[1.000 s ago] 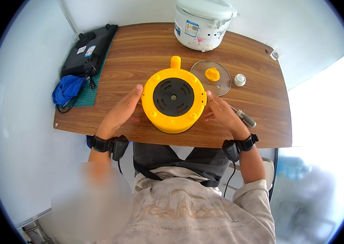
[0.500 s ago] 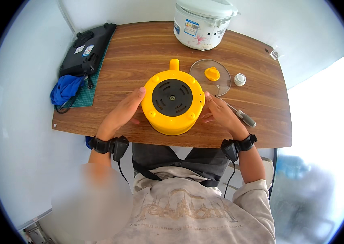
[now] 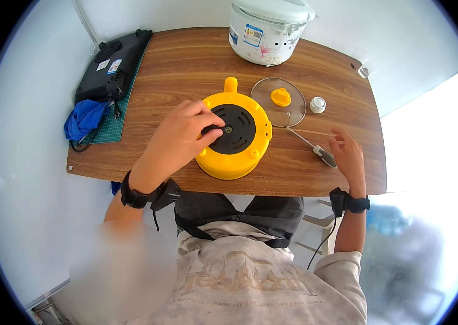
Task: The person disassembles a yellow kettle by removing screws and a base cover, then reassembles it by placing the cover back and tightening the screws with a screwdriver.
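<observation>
left hand (image 3: 183,135) on upturned yellow cooker (image 3: 234,135)

A round yellow plastic cooker turned bottom-up (image 3: 234,138), with a black vented base plate, sits near the front edge of the brown wooden bench (image 3: 185,65). The left hand (image 3: 183,135) lies flat on that base plate, fingers spread over its left side. The right hand (image 3: 348,154) hovers open, well apart from the cooker, just beside a grey-handled screwdriver (image 3: 313,147). Behind it lie a round glass lid with a yellow knob (image 3: 278,97) and a small white cap (image 3: 318,104). A white rice cooker (image 3: 267,27) stands at the back (lid closed). At the left edge rest a black flat appliance (image 3: 115,65) and a blue cloth (image 3: 85,120).
</observation>
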Tool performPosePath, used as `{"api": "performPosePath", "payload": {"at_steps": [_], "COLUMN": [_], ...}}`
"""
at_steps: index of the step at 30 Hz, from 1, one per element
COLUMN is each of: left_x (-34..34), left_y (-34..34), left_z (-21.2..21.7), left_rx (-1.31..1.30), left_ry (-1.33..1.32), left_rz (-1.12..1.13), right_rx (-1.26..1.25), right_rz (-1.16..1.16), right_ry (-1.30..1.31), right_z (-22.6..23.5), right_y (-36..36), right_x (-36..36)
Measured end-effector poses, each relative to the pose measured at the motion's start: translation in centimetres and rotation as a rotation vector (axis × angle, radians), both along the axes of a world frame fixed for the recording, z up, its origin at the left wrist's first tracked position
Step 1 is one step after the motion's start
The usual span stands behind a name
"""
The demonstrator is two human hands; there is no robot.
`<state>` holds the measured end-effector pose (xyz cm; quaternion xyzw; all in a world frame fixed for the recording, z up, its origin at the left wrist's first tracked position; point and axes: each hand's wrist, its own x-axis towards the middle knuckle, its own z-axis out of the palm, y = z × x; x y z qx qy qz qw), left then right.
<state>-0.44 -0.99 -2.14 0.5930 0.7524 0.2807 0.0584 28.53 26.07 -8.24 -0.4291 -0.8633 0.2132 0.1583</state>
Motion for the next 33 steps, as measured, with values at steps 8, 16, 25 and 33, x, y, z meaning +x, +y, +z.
{"api": "performPosePath", "payload": {"at_steps": [8,16,25,33], "left_x": [-0.5,-0.4,-0.2,0.0], "left_y": [1.0,1.0,0.9,0.4], "left_z": [-0.2,0.0,0.1,-0.4], "left_rx": [-0.048,-0.032,-0.069,-0.027], "left_ry": [0.104,0.051,0.044,0.030], "left_rz": [-0.076,-0.085,-0.089,-0.085], "right_rx": [0.040,0.033,0.106,0.005], "right_rz": [-0.059,-0.041,-0.051,0.100], "right_ry": [-0.048,-0.051,-0.161,-0.163], "right_z": [-2.8,-3.2,-2.1,-1.0], "right_y": [1.6,1.0,0.2,-1.3], "right_x": [3.2,2.4,2.9,4.5]}}
